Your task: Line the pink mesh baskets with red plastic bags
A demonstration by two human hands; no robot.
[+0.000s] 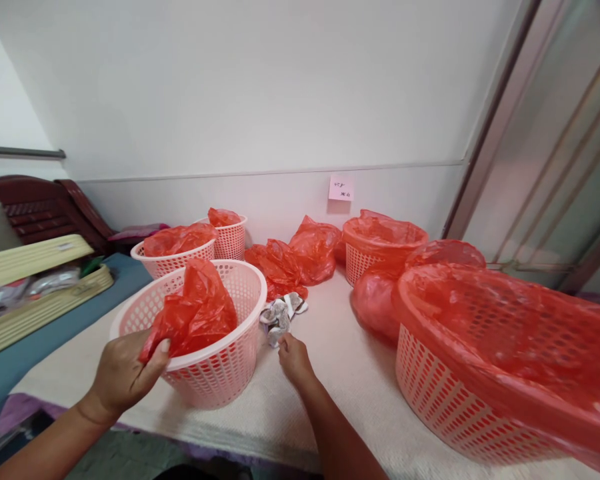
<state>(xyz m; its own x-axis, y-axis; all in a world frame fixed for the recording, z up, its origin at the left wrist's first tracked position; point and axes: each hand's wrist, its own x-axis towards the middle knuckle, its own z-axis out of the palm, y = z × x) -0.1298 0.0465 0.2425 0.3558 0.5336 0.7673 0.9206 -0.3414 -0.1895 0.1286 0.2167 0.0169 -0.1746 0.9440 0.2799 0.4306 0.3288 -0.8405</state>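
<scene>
Left hand [125,373], lower left: closed, thumb clamping a red plastic bag [200,313] inside a pink basket [220,377]. Grey-and-white bundle [280,317], centre: crumpled on white cloth [350,380], long axis slanting up rightward, just above the nearer right hand [296,360]; fingers curled together, grip uncertain. Pink note [341,189], right of centre: handwritten, apparently "458"; second line illegible.

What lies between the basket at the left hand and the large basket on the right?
The head view shows grey-white pieces, the right hand close to them, white cloth, and a bulging red bag beside the large basket.
</scene>
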